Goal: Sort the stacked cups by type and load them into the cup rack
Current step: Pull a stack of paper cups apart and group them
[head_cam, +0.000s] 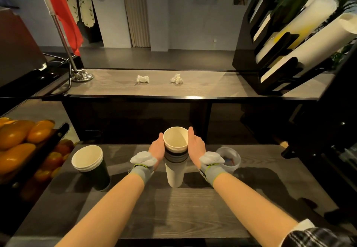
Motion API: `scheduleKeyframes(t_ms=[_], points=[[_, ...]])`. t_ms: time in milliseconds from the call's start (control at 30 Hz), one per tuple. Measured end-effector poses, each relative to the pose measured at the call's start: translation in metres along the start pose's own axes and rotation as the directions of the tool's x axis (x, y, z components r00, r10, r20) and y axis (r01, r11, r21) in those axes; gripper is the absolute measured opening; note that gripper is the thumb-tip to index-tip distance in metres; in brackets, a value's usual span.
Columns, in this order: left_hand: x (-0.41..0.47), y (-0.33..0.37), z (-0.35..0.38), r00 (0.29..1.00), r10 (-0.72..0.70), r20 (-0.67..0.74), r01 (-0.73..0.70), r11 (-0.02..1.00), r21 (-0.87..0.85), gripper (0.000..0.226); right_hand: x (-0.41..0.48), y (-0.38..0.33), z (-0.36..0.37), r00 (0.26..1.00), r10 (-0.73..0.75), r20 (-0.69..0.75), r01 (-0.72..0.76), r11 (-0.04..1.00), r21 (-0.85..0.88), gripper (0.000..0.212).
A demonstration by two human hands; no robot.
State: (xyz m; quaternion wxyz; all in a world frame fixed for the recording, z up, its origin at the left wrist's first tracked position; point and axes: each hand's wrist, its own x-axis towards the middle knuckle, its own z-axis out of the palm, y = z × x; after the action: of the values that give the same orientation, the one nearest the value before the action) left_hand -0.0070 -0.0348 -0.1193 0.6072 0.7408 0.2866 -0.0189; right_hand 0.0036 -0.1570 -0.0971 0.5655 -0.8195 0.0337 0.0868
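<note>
A tall stack of white paper cups (175, 161) stands upright on the grey wooden counter (173, 208), with dark bands below its top rim. My left hand (157, 149) grips its left side and my right hand (196, 147) grips its right side, both just under the rim. A shorter stack of dark green cups (92, 166) with white insides stands to the left. A clear plastic cup stack (229, 158) sits to the right, partly hidden by my right wrist. The black cup rack (289, 40) at the upper right holds long slanted rows of white and green cups.
A raised shelf (164, 86) behind the counter carries two crumpled tissues (143, 78) (176, 78) and a flag stand (82, 75). Oranges and other fruit (21, 140) fill a tray at the left. Dark equipment stands at the right edge.
</note>
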Motion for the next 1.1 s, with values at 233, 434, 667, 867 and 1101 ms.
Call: scheduleKeyframes(t_ms=[233,434,667,867,1101], points=[[-0.005,0.009,0.007,0.998,-0.064,0.009,0.064,0.993,-0.099,0.074,0.002,-0.009,-0.006,1.000,0.021,0.003,-0.021,0.999,0.030,0.064],[-0.009,0.010,0.011,0.998,-0.057,0.038,0.063,0.982,-0.175,0.077,0.001,-0.014,-0.010,1.000,0.006,0.006,-0.006,1.000,0.020,0.064],[-0.005,-0.002,0.020,0.994,-0.065,0.084,0.085,0.962,-0.258,0.085,-0.001,-0.009,-0.008,0.999,0.033,0.011,-0.034,0.998,0.051,0.062],[-0.010,0.001,0.022,0.993,-0.086,0.085,0.107,0.951,-0.291,0.089,-0.002,-0.009,-0.010,0.999,0.037,0.022,-0.039,0.997,0.069,0.061],[-0.020,0.006,0.020,0.993,-0.105,0.058,0.116,0.960,-0.256,0.089,-0.003,-0.018,-0.015,0.998,0.029,0.056,-0.031,0.998,0.053,0.062]])
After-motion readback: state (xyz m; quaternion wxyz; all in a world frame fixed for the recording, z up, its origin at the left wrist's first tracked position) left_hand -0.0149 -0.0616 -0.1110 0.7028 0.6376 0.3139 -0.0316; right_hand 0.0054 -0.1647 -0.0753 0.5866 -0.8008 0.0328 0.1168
